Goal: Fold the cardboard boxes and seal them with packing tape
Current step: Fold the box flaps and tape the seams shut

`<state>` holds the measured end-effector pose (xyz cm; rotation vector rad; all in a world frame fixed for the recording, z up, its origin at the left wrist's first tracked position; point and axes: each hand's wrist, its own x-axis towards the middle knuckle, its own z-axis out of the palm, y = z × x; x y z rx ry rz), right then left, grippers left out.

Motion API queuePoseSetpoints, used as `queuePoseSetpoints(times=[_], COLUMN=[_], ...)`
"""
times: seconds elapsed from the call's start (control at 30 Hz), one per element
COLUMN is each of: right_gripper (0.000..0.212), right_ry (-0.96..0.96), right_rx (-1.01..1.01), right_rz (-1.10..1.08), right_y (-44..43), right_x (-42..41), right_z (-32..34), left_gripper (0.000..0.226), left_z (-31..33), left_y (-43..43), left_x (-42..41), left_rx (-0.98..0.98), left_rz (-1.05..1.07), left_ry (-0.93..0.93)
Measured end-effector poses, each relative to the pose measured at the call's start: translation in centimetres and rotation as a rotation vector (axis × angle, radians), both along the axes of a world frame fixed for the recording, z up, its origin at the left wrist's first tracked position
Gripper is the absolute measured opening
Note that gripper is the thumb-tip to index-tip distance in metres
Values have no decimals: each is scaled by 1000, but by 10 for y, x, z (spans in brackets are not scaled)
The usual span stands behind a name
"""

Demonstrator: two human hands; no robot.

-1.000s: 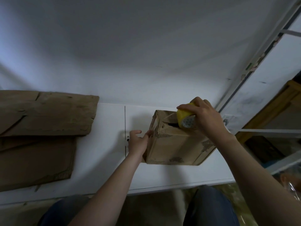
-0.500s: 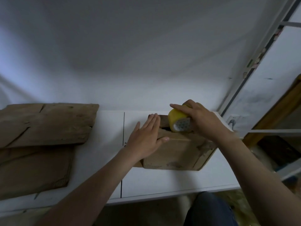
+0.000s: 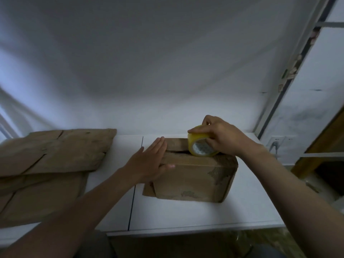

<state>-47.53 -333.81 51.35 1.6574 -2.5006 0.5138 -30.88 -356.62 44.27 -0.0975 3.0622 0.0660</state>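
A worn brown cardboard box (image 3: 193, 179) stands on the white table (image 3: 111, 202), its two top flaps folded down with a dark gap between them. My left hand (image 3: 149, 164) lies flat with straight fingers on the left end of the top flaps, thumb hooked over the front edge. My right hand (image 3: 221, 138) grips a yellow roll of packing tape (image 3: 200, 146), standing on edge on the right part of the box top, over the gap.
Flattened cardboard sheets (image 3: 52, 161) lie stacked at the table's left side. A white wall rises behind. At the right stand a white frame (image 3: 290, 86), a wall socket (image 3: 275, 144) and wooden furniture (image 3: 320, 151). The table's front edge runs near my knees.
My left hand went from the box's left side onto the top, pressing the flaps flat. The tape roll has stayed on the box top in my right hand.
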Motion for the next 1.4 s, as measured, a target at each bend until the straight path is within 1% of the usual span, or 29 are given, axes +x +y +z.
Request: queuePoseSetpoints(times=[0.03,0.1,0.17,0.23,0.3,0.4,0.5,0.73,0.8,0.87,0.97,1.1,1.2,1.27,1.4], right_gripper=[56,53,59,60,68,65,56,51,49,47,45,47,46,42,45], right_ry=[6,-78,-231,-393,-490,-520,-516,-484,-475,-455,-378,-257,-228,-271,-371], right_rx=[38,44,-92,-281,-428,-594,-676,-594,-525,-444,-365,-242,-180,-182,-308], right_rz=[-11,-17,-24,-27,-43,-70,-57,27,20,24,60,71,67,69,66], right_y=[6,20,34,45,49,41,25,-6,-6,-4,-1,4,9,11,13], right_x=[-2,-6,-9,-9,-3,10,18,16,12,5,-3,-13,-20,-20,-11], right_z=[4,2,-9,-27,-46,-65,-69,-56,-51,-46,-40,-29,-22,-23,-34], left_gripper=[115,119,121,116,113,119,118,116,116,108,95,103,98,102,117], left_z=[-1,-4,-7,-8,-8,-8,-9,-9,-7,-3,1,-2,-4,-4,-4], left_y=[0,1,0,-3,-6,-13,-30,-67,-67,-64,-59,-59,-57,-56,-52], left_x=[0,-2,-4,-6,-7,-6,-1,5,3,0,-5,-8,-6,-4,-3], left_rx=[-2,-17,-24,-21,-38,-64,-64,-56,-49,-73,-113,-148,-141,-140,-133], left_rz=[-2,-13,-11,-13,-28,-35,-16,-22,-38,-50,-54,-64,-61,-56,-31], left_ry=[5,20,31,44,53,55,57,37,-2,-32,-51,-15,-7,-15,-43])
